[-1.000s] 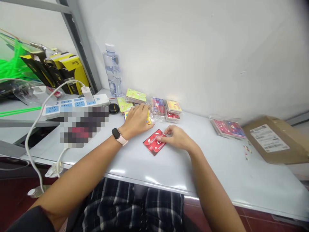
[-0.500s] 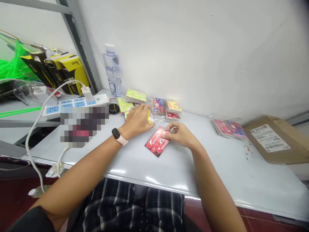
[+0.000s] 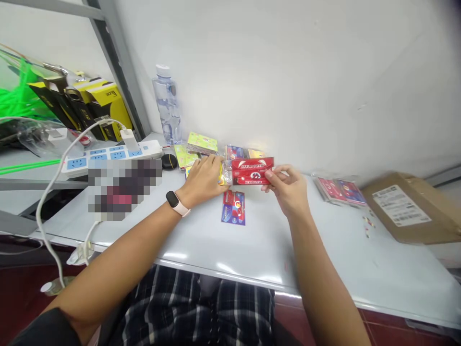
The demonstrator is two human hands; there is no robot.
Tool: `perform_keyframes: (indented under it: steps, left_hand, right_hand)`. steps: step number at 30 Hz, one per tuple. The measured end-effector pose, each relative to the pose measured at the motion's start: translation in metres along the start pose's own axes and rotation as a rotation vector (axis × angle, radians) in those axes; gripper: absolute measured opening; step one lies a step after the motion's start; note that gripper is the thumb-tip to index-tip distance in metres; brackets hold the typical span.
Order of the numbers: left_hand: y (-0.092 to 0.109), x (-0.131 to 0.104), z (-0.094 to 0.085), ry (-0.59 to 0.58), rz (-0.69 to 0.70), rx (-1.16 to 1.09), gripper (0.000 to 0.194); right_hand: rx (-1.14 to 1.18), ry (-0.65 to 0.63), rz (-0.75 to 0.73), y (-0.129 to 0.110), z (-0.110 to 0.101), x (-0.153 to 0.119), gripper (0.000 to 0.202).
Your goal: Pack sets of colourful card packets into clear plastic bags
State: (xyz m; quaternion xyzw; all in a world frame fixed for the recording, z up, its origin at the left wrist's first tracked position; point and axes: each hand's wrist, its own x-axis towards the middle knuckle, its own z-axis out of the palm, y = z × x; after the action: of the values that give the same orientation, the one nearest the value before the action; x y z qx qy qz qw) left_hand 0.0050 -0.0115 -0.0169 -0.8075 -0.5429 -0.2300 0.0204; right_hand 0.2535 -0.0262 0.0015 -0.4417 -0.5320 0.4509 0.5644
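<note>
My right hand (image 3: 288, 187) pinches a red card (image 3: 252, 171) by its right end, raised a little off the table in front of the small card piles. White lettering runs along the card. Below it, a blue-and-red card (image 3: 234, 209) lies flat on the table. My left hand (image 3: 206, 177), with a watch on its wrist, is bent over a stack of yellow cards (image 3: 221, 179), thumb toward me and fingers at the far side. Most of that stack is hidden under the palm. Clear plastic wrap (image 3: 226, 169) shows beside the left fingers.
Green card stacks (image 3: 202, 142), a water bottle (image 3: 167, 105) and a round black case (image 3: 169, 162) stand behind my left hand. A power strip (image 3: 113, 156) lies left. Wrapped card packs (image 3: 338, 190) and a cardboard box (image 3: 414, 206) sit at the right.
My right hand has lifted the red card from the table and carried it up and away from me. The blue-and-red card now shows where it lay. My left hand stays put.
</note>
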Motion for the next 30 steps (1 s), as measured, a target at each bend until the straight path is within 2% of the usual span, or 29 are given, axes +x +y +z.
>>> perform_keyframes:
  steps: [2,4,10,20,30]
  left_hand:
    - [0.000,0.000,0.000,-0.006,0.006,0.006,0.060]
    - [0.000,0.000,0.000,-0.007,0.004,0.003,0.064]
    - [0.000,0.001,0.000,-0.007,-0.009,-0.005,0.062]
    - [-0.002,0.000,0.003,0.018,0.010,-0.007,0.064]
    - [0.000,0.000,0.000,0.042,-0.027,0.007,0.061]
  right_hand:
    - [0.012,0.131,-0.057,0.002,0.003,0.000,0.048]
    - [-0.042,0.185,-0.072,0.004,0.007,0.000,0.049]
    - [-0.101,0.126,-0.002,0.005,0.016,-0.005,0.048]
    - [-0.065,0.141,0.142,0.006,0.014,-0.002,0.049]
    - [-0.079,0.159,0.163,0.003,0.015,-0.003,0.047]
